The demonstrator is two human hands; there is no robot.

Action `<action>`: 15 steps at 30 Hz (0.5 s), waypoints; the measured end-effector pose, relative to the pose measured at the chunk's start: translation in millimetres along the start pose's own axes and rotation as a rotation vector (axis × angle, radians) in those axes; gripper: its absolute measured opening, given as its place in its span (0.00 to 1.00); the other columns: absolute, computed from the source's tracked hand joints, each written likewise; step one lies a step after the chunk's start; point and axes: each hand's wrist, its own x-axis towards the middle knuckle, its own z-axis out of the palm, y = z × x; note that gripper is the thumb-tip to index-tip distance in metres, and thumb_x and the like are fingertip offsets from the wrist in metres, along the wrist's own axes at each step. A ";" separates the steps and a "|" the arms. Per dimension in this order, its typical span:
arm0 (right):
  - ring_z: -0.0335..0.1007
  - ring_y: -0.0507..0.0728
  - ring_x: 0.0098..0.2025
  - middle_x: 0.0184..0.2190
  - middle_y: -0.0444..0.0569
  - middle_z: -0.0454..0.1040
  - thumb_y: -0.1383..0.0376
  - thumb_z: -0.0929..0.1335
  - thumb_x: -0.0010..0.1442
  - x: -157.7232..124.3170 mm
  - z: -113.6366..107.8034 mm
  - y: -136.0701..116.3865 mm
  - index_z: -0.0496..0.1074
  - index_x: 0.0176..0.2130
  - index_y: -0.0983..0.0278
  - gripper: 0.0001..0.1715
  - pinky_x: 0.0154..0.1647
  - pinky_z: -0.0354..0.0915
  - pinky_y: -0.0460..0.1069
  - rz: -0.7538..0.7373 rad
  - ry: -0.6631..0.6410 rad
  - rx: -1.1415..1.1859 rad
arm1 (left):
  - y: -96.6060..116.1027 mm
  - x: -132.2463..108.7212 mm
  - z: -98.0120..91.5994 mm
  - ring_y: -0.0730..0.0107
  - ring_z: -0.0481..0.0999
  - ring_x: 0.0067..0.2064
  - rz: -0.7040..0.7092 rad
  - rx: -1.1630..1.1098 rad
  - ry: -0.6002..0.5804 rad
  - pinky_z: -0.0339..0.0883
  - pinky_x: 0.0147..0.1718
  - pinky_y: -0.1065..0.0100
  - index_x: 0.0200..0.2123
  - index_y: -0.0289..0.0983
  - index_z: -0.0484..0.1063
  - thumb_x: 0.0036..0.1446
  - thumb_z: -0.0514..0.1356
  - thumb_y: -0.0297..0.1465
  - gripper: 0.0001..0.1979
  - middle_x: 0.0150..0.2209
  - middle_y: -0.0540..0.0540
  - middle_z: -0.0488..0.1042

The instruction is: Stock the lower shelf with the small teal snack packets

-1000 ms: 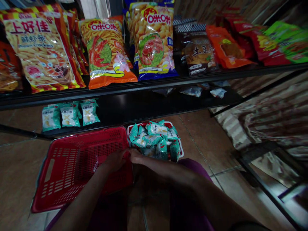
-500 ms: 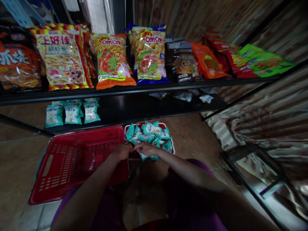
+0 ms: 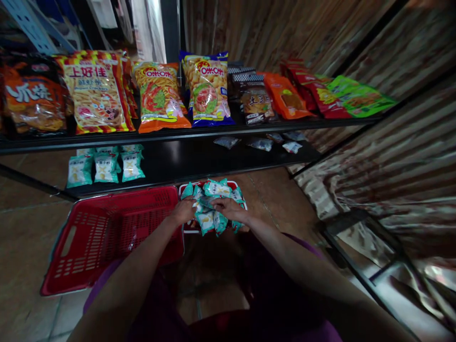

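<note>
Both hands are over the small basket (image 3: 192, 232), a red one with a white rim, heaped with teal packs (image 3: 217, 188). One packet (image 3: 205, 204) stretches between the hands, above the heap. The right hand (image 3: 228, 206) has it at its 3 o'clock end, a narrow grip with thumb and fingers pinched together. The left hand (image 3: 185, 210) is at the 9 o'clock end, fingers curled close against the packet; I cannot tell whether that grip is holding it.

The big basket (image 3: 149, 202), red and slatted, sits on the tiled floor (image 3: 263, 199) at 9 o'clock from the small one, just beside it. The left forearm crosses over its 3 o'clock side. A small clear scrap (image 3: 131, 240) lies inside, too blurred to name.

At 12 o'clock from the hands runs the lower shelf (image 3: 178, 161). More teal packs stand on it at 10 o'clock, and clear packets (image 3: 261, 144) lie between 1 and 2 o'clock. The upper shelf (image 3: 213, 132) above carries snack bags, with an orange bag (image 3: 160, 97) at 11 o'clock and a blue bag (image 3: 208, 90) at 12. A striped curtain (image 3: 374, 142) hangs at 2 o'clock, and a metal frame (image 3: 356, 223) stands near 3.
</note>
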 end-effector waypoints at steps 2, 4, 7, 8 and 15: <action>0.73 0.58 0.46 0.43 0.50 0.77 0.69 0.62 0.56 7.4 -3.9 12.6 0.76 0.43 0.63 0.18 0.49 0.66 0.53 0.016 0.071 0.001 | 8.6 24.8 11.5 0.64 0.70 0.53 -0.045 -0.047 0.058 0.59 0.53 0.67 0.48 0.37 0.71 0.57 0.53 0.28 0.16 0.52 0.41 0.71; 0.73 0.58 0.46 0.44 0.51 0.76 0.70 0.62 0.56 15.8 -10.2 23.2 0.75 0.43 0.63 0.18 0.50 0.66 0.53 0.071 0.141 -0.047 | 12.0 49.4 24.6 0.62 0.70 0.53 -0.128 -0.080 0.113 0.60 0.52 0.65 0.51 0.35 0.69 0.58 0.51 0.29 0.18 0.52 0.39 0.71; 0.72 0.58 0.48 0.47 0.52 0.75 0.70 0.62 0.57 29.5 -22.8 28.1 0.74 0.45 0.64 0.18 0.52 0.65 0.52 0.104 0.170 -0.086 | 8.7 76.8 42.7 0.57 0.71 0.52 -0.248 -0.112 0.170 0.61 0.51 0.62 0.52 0.29 0.67 0.59 0.49 0.32 0.20 0.50 0.33 0.72; 0.71 0.57 0.50 0.49 0.52 0.74 0.69 0.62 0.57 34.5 -26.8 27.4 0.74 0.47 0.64 0.19 0.53 0.64 0.51 0.096 0.172 -0.084 | 6.5 82.6 47.6 0.57 0.70 0.52 -0.271 -0.121 0.184 0.61 0.51 0.61 0.51 0.29 0.68 0.60 0.49 0.32 0.20 0.49 0.32 0.72; 0.37 0.63 0.68 0.63 0.52 0.55 0.66 0.64 0.56 64.7 -24.0 44.0 0.53 0.63 0.63 0.37 0.66 0.39 0.62 0.123 0.270 -0.346 | 2.1 97.9 72.6 0.59 0.70 0.51 -0.286 -0.169 0.245 0.59 0.52 0.62 0.39 0.34 0.75 0.56 0.55 0.35 0.14 0.43 0.39 0.75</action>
